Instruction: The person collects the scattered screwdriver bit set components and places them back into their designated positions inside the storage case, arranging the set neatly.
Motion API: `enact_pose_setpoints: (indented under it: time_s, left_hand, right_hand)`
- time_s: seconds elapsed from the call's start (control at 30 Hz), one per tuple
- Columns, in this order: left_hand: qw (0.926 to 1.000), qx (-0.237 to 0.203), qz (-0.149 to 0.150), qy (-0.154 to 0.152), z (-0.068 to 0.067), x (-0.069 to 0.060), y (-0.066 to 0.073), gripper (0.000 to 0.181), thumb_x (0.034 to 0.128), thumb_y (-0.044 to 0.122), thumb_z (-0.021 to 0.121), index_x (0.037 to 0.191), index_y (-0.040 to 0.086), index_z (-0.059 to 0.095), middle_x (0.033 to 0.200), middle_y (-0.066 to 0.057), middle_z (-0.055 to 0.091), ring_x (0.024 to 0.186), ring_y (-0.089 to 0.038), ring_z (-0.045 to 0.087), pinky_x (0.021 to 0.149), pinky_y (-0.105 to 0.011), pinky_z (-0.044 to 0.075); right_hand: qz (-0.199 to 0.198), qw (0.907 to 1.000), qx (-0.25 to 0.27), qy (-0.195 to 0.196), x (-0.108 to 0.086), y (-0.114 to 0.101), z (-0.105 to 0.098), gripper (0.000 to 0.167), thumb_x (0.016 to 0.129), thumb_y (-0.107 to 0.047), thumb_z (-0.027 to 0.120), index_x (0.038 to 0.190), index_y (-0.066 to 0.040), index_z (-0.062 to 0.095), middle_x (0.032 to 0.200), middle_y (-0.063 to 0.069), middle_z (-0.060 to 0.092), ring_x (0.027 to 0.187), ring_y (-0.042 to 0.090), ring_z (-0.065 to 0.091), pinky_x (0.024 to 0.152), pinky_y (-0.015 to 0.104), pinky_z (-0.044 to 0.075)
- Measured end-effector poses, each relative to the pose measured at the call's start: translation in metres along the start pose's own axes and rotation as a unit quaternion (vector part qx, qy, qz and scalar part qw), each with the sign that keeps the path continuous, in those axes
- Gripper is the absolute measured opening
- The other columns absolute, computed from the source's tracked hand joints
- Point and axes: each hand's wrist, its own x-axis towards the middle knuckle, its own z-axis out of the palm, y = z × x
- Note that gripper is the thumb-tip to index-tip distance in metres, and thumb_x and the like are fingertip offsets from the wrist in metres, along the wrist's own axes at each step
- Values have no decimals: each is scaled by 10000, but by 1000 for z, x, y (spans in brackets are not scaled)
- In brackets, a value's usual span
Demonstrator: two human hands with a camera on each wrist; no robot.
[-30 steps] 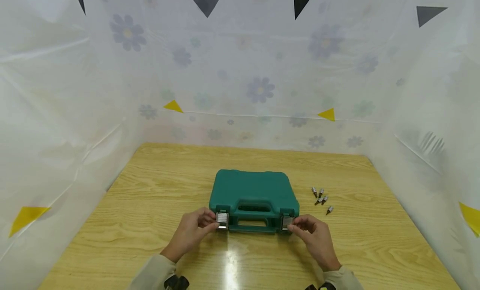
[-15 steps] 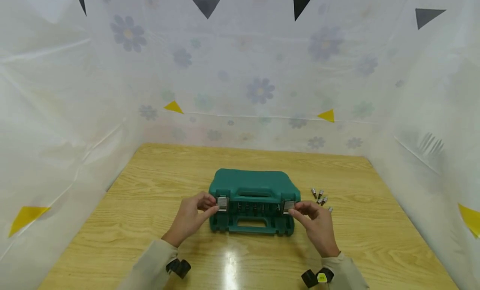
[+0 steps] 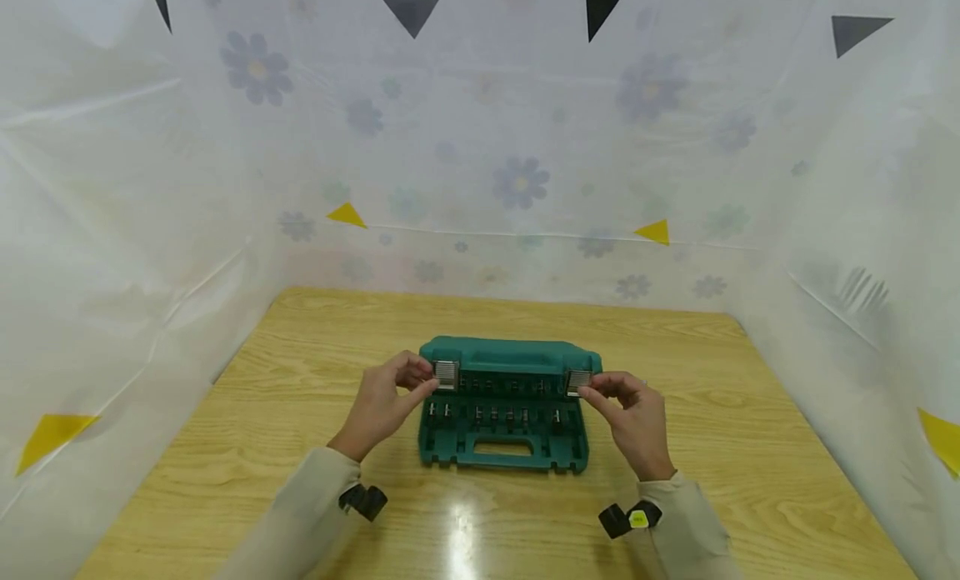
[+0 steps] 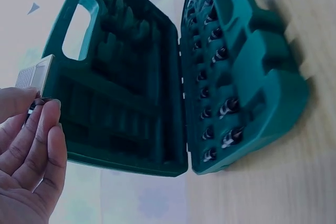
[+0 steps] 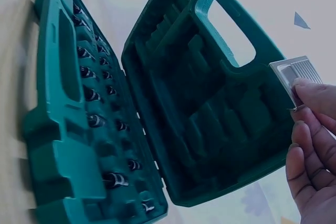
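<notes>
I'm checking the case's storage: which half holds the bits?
The lower half, lying on the table; bits sit in it, while the raised lid shows none.

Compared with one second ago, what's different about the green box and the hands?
The green lid has swung up and back, toward the far side of the table, so the small metal pieces inside now show. The left hand and right hand went up with it. Nothing was let go: each hand pinches a metal latch, as before. The box's bottom stayed in place.
</notes>
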Motion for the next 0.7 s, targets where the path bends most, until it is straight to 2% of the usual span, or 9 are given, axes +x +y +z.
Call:
enact_pose_setpoints:
  time_s: [0.2, 0.53, 0.7]
  left_hand:
    - [9997, 45, 168, 199, -2, 12, 1, 106, 887, 128, 709, 964, 93, 646, 856, -5, 706, 722, -108, 654, 648, -273, 539]
    - [9986, 1, 227, 472, -5, 31, 3, 112, 884, 126, 713, 963, 64, 665, 877, -64, 721, 728, -143, 665, 652, -328, 553]
    - [9982, -145, 209, 548, -6, 40, 2, 103, 883, 126, 715, 932, 69, 644, 855, -54, 725, 710, -141, 661, 623, -297, 536]
  right_hand:
    - [-75, 9998, 60, 159, 13, -2, 3, 108, 834, -41, 746, 925, 5, 707, 873, -1, 674, 776, 109, 591, 696, 215, 479]
    - [-481, 9980, 318, 276, 27, -30, 8, 80, 832, 38, 721, 898, 77, 698, 834, -10, 672, 751, 97, 582, 705, 205, 480]
    - [-599, 9966, 433, 367, 35, -31, 11, 85, 826, 51, 720, 901, 85, 700, 835, -14, 679, 749, 94, 579, 713, 192, 476]
